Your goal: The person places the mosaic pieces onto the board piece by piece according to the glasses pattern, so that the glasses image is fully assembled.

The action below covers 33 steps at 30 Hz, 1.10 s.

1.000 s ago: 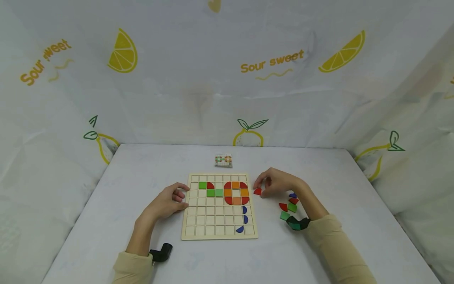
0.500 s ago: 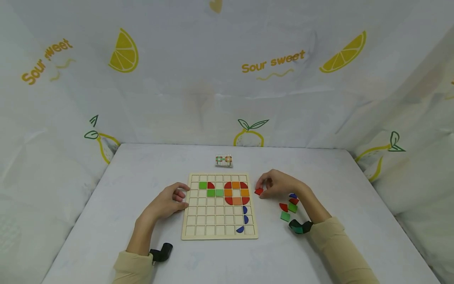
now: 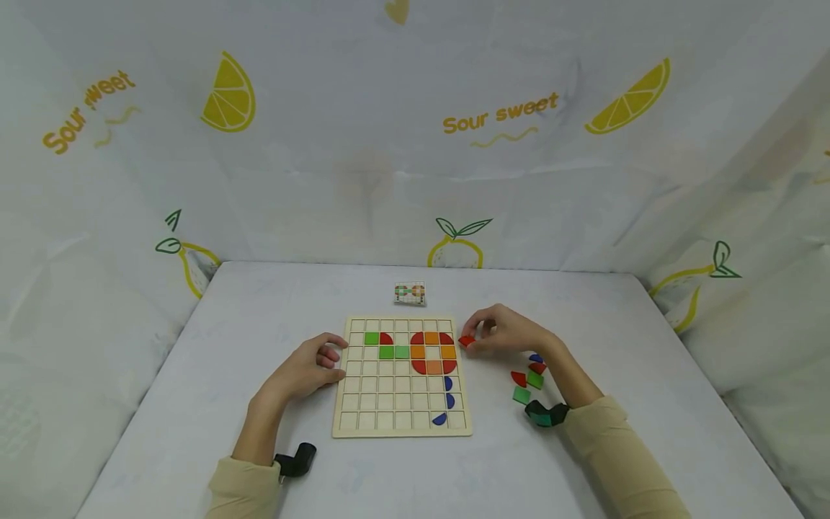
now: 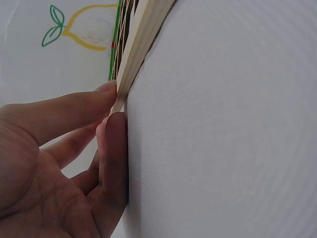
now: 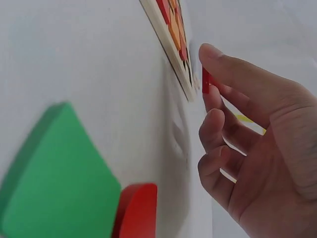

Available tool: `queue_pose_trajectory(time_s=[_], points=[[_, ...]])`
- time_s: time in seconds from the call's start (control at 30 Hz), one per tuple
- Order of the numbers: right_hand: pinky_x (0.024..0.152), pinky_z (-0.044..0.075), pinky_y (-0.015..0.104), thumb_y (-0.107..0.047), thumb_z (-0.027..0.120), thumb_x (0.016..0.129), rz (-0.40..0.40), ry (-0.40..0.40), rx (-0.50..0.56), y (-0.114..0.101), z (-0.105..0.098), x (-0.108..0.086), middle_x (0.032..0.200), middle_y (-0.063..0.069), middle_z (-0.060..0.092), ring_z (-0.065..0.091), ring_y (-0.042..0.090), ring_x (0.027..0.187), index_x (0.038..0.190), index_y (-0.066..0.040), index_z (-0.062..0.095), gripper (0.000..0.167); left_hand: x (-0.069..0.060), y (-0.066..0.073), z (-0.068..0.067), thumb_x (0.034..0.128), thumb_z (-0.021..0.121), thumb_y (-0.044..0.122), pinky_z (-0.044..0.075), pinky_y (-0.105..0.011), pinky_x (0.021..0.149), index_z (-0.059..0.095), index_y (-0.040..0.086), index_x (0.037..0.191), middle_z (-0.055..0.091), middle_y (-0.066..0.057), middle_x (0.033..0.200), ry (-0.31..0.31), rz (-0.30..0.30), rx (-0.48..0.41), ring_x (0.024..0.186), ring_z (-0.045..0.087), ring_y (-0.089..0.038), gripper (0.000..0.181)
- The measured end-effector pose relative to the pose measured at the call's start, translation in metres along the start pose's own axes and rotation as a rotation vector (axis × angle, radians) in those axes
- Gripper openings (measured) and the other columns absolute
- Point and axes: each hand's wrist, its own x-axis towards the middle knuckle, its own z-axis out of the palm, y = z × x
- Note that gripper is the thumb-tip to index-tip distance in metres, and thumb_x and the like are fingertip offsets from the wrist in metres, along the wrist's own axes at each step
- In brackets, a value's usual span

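A square wooden grid board (image 3: pixel 385 401) lies mid-table, with green, red, orange and blue flat pieces in some of its cells. My left hand (image 3: pixel 310 369) rests at its left side; the thumb and fingertips touch the edge, spread along it, as the left wrist view also shows. Just beyond the board's right edge, my right hand (image 3: pixel 506 333) pinches a red quarter-circle piece (image 3: pixel 466 341) between thumb and fingers, raised off the table. From the right wrist view only a thin red side of this piece shows; the other fingers are loosely curled.
Right of the board lie loose pieces: a red one (image 3: pixel 519 378), a light green square (image 3: pixel 521 395), a green one (image 3: pixel 534 380) and a blue one (image 3: pixel 535 357), some partly near the right forearm. A small pattern card (image 3: pixel 410 293) lies behind the board.
My right hand has lifted the red quarter-circle piece from the table and carried it slightly left and away from me, toward the board. The left hand stays at the board's edge.
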Motion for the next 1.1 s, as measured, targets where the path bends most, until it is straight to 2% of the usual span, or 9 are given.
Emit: queue_pose_trajectory(time_s=[0.2,0.5,0.87,1.1], points=[[0.082,0.055,0.027,-0.023,0.085,0.095,-0.073,0.009,0.033,-0.016,0.005,0.009,0.116,0.004,0.079,0.063,0.018,0.093,0.116,-0.015,0.08,0.023,0.0,0.0,0.001,0.0908,0.081,0.001,0.048,-0.033,0.085,0.065,0.007,0.135,0.06,-0.01,0.108,0.0,-0.008,-0.002,0.097,0.057,-0.021,0.047],[0.086,0.057,0.031,-0.022,0.085,0.095,-0.149,0.024,0.056,-0.049,0.02,0.033,0.119,0.005,0.079,0.066,0.018,0.094,0.118,-0.015,0.079,0.024,0.0,0.0,0.0,0.0908,0.081,0.002,0.047,-0.033,0.084,0.065,0.007,0.135,0.06,-0.01,0.108,-0.002,-0.008,-0.001,0.097,0.057,-0.021,0.048],[0.084,0.057,0.022,-0.025,0.082,0.098,-0.218,-0.017,-0.035,-0.087,0.042,0.07,0.116,0.003,0.079,0.067,0.011,0.089,0.116,-0.014,0.079,0.021,-0.001,0.001,-0.001,0.0915,0.08,0.001,0.047,-0.033,0.083,0.064,0.006,0.136,0.059,-0.01,0.109,-0.008,-0.009,-0.004,0.097,0.056,-0.022,0.048],[0.08,0.055,0.022,-0.025,0.083,0.097,-0.22,-0.056,-0.031,-0.103,0.054,0.091,0.114,0.0,0.077,0.064,0.011,0.083,0.116,-0.017,0.079,0.02,-0.001,0.002,-0.001,0.0917,0.081,0.002,0.048,-0.032,0.084,0.064,0.006,0.136,0.06,-0.01,0.109,-0.011,-0.007,0.003,0.098,0.057,-0.022,0.048]])
